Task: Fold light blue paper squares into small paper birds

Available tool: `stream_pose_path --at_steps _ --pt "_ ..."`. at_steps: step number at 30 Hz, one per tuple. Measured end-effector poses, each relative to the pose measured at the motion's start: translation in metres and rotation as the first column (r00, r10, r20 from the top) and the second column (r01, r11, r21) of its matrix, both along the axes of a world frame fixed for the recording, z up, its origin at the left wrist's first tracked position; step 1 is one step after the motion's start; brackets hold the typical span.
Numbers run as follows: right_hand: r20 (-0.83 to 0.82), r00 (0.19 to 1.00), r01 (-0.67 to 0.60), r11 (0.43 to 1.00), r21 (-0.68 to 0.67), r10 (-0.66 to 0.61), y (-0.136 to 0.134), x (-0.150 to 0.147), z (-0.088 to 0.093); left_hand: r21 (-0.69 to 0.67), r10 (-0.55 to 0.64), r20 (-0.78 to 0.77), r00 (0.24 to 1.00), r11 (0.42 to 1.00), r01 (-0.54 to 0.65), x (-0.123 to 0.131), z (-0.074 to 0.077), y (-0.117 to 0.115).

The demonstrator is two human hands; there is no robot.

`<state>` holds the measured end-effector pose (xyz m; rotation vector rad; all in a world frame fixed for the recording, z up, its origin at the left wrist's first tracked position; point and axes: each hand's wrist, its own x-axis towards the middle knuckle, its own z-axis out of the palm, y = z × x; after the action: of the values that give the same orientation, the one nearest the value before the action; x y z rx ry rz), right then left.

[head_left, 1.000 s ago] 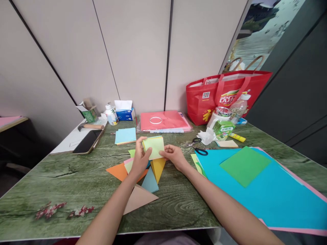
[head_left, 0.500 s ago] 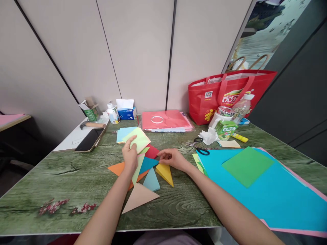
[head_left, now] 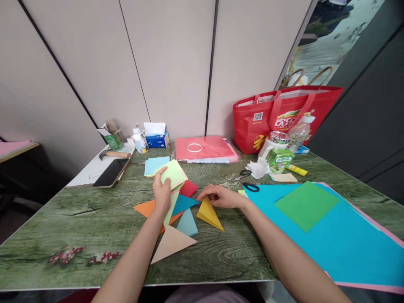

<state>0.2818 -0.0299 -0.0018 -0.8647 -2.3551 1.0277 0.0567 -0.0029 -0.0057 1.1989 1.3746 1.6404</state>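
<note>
Yellow folded-paper triangle (head_left: 210, 215), right hand (head_left: 219, 196) at its tip with grip unclear, had slid right on the green wood-patterned table (head_left: 233, 252), probably being separated out, while left hand (head_left: 162, 189) pinched a pale-green paper square (head_left: 175, 173).

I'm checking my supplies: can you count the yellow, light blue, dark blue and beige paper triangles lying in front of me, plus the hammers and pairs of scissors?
Yellow triangle: 1
Light blue triangle: 1
Dark blue triangle: 1
Beige triangle: 1
Hammer: 1
Pair of scissors: 1
Total: 6
</note>
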Motion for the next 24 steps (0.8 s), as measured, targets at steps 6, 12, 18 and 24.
stream_pose_path --at_steps 6,12,18,24 --pt "-0.118 0.991 0.041 0.977 -0.209 -0.067 0.003 0.007 -0.001 0.007 -0.018 -0.038 0.999 1.000 0.018 0.001 -0.001 0.000" --pt "-0.401 0.818 0.300 0.900 -0.315 -0.413 0.007 0.000 -0.011 0.050 -0.070 -0.143 0.987 0.996 0.078 0.004 0.000 -0.004" --pt "-0.568 0.515 0.623 0.735 -0.267 -0.642 0.000 -0.029 -0.015 0.057 -0.151 -0.253 0.956 0.984 0.171 0.015 0.005 -0.016" --pt "-0.563 0.639 0.699 0.702 0.138 -0.525 -0.016 -0.039 -0.010 0.029 -0.276 -0.302 0.912 0.954 0.299 0.027 0.008 -0.026"
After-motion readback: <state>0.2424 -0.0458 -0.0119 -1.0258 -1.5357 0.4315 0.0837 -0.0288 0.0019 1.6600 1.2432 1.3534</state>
